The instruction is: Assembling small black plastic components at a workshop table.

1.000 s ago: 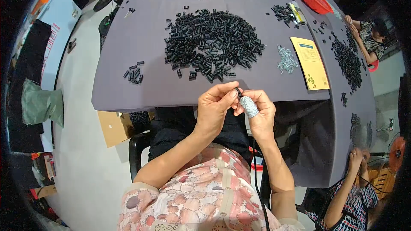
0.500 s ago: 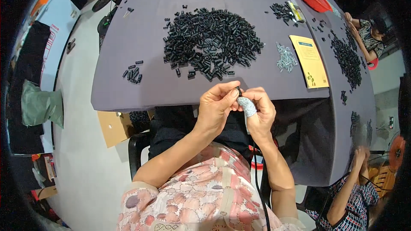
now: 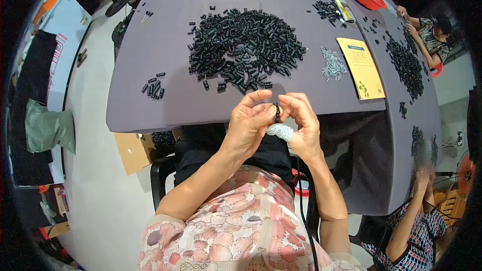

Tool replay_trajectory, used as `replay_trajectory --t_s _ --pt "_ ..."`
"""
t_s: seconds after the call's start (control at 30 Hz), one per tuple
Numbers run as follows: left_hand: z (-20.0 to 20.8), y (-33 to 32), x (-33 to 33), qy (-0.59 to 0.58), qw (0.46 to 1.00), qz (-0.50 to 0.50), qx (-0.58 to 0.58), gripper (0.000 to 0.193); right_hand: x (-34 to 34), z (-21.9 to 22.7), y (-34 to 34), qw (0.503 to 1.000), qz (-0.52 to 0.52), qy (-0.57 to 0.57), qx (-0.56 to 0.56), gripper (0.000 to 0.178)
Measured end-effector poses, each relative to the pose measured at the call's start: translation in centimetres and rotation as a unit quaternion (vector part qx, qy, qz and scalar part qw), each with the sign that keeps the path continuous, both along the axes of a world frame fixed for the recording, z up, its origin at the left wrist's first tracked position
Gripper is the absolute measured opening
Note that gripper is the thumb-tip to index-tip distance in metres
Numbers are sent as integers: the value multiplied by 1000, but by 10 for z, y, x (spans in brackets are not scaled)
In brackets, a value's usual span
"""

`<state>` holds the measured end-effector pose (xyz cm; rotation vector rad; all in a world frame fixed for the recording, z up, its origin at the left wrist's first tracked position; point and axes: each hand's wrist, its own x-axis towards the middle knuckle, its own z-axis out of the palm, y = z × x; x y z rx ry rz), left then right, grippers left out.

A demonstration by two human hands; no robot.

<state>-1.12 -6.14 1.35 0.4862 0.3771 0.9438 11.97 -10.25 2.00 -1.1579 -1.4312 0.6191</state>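
Above the near edge of a grey-covered table (image 3: 170, 108), a person's left hand (image 3: 246, 121) pinches a small black part (image 3: 277, 113) at the thumb tip. The right hand (image 3: 305, 128), its thumb in a speckled wrap (image 3: 281, 131), curls at four o'clock; whether it grips cannot be told. Black pieces (image 3: 241, 37) heap at eleven o'clock; a yellow booklet (image 3: 359, 70) lies at two.

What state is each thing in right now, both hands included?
Left hand: pinching a small black part.
Right hand: fingers curled beside that part; contact unclear.
Thumb wrap: pale grey, worn on the right thumb.
Main black pile: loosely heaped.
Small black cluster: loose, scattered.
Clear pieces: loosely heaped.
Yellow booklet: lying flat.
Grey tablecloth: spread, edge draped.
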Motion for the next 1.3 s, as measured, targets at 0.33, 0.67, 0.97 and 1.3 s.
replay_trajectory --t_s 0.33,0.67,0.97,1.3 --pt "0 2 -1 -13 998 -54 -20 35 4 10 4 999 41 -3 -13 35" --pt "-6 -4 0 -33 995 -86 -47 37 5 6 -2 999 34 10 -3 24" --pt "-6 5 -11 105 994 -28 -19 28 19 11 -5 993 66 -68 -69 47" --pt "-3 32 -105 459 825 193 268 3 126 -21 33 910 -238 -337 -33 31"
